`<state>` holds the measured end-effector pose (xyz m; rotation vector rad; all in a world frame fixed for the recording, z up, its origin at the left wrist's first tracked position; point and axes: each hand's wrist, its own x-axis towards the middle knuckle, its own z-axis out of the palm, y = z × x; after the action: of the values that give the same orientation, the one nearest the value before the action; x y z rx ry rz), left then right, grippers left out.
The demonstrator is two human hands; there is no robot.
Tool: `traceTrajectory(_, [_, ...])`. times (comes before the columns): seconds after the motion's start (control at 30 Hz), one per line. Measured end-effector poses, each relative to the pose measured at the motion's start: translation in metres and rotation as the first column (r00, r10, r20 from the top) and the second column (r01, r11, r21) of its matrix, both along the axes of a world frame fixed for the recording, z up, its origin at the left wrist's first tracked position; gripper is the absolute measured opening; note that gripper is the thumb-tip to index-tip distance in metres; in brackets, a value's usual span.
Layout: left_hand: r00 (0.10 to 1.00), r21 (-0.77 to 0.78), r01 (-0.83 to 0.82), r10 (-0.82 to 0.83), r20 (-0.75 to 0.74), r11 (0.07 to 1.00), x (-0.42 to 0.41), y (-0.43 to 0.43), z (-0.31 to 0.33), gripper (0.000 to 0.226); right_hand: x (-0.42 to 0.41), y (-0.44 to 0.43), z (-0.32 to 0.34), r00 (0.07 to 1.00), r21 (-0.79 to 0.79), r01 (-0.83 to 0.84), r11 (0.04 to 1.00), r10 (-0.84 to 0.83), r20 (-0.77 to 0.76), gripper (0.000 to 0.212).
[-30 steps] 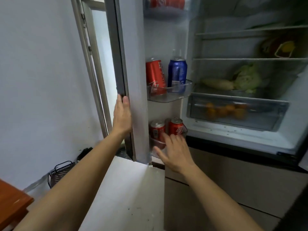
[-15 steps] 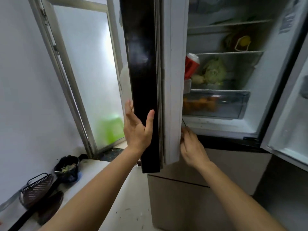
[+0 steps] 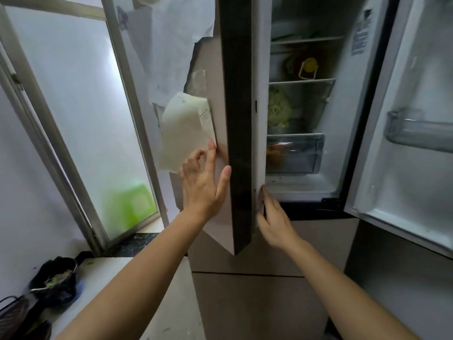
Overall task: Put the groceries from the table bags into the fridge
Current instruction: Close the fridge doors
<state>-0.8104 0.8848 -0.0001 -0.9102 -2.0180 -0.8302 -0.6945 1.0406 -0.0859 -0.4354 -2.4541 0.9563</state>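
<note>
The fridge's left door (image 3: 239,119) is seen edge-on, swung nearly across the opening. My left hand (image 3: 204,182) lies flat on its outer face with fingers spread, below a white paper (image 3: 185,130) stuck to the door. My right hand (image 3: 272,217) touches the door's inner edge near its bottom corner, holding nothing. Inside the fridge I see a cabbage (image 3: 278,109) on a shelf, oranges in the clear drawer (image 3: 294,153), and a yellow-lidded item (image 3: 307,68) higher up. The right door (image 3: 404,143) stands open with a bare bin (image 3: 416,131).
A frosted window (image 3: 81,119) is at the left, with something green behind the glass. A white counter (image 3: 117,266) below holds a black bag of scraps (image 3: 55,280) and a dark wire basket (image 3: 9,312). Fridge drawers (image 3: 257,303) lie under the open compartment.
The left door has swung further shut, hiding the cans on its racks. My left hand went from the door's edge to its outer face; my right hand stayed on the inner edge.
</note>
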Motion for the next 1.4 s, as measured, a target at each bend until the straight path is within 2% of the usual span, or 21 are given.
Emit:
traceTrajectory(0.17, [0.994,-0.139,-0.017,0.002,-0.109,0.990,-0.027,0.023,0.006,0.057,-0.013,0.011,-0.001,0.999,-0.008,-0.033,0.999,0.032,-0.008,0.070])
traceTrajectory(0.33, [0.997,-0.296,-0.030,0.008,-0.075,0.955,-0.041,0.049,0.011,0.069,-0.031,0.022,-0.001,0.999,-0.007,0.029,1.000,-0.029,0.044,0.081])
traceTrajectory(0.6, [0.982,-0.446,-0.157,0.092,-0.164,0.881,-0.070,0.078,0.007,0.095,-0.062,0.052,0.002,0.982,0.003,0.189,0.982,-0.189,-0.011,0.052])
traceTrajectory(0.73, [0.976,-0.442,-0.174,0.094,-0.197,0.880,-0.076,0.086,0.005,0.098,-0.069,0.064,0.001,0.975,-0.015,0.216,0.976,-0.217,-0.040,0.048])
traceTrajectory(0.87, [0.979,-0.511,-0.187,0.116,-0.169,0.839,-0.080,0.097,0.014,0.099,-0.085,0.079,0.002,0.963,-0.018,0.268,0.963,-0.268,-0.013,0.045])
traceTrajectory(0.97, [0.977,-0.512,-0.203,0.141,-0.158,0.835,-0.080,0.104,0.012,0.097,-0.089,0.086,0.002,0.957,0.006,0.289,0.957,-0.289,0.006,0.044])
traceTrajectory(1.13, [0.977,-0.454,-0.193,0.130,-0.166,0.870,-0.077,0.108,0.004,0.092,-0.082,0.087,-0.001,0.953,-0.045,0.304,0.952,-0.304,0.010,0.047])
traceTrajectory(1.23, [0.979,-0.431,-0.184,0.125,-0.163,0.883,-0.074,0.110,0.004,0.088,-0.064,0.089,0.001,0.949,0.061,0.314,0.948,-0.315,0.025,0.036])
traceTrajectory(1.4, [0.993,-0.212,-0.057,0.034,-0.109,0.976,-0.037,0.133,-0.007,0.072,0.014,0.110,-0.001,0.919,0.266,0.388,0.882,-0.391,-0.044,0.034])
